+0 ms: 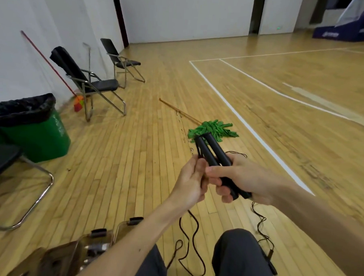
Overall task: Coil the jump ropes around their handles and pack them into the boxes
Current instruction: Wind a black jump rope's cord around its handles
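Jump rope handles [213,158] held up over a wide wooden floor [262,125].
Open floor runs ahead and right of the right hand [244,179]; a green bin [35,134] and folding chairs [95,82] stand well left, a mop [213,130] just beyond. Clear boxes [100,239] sit below-left of the left hand [192,180]. The right hand grips both handles together; the left curls round the rope [189,233], which trails floorward.
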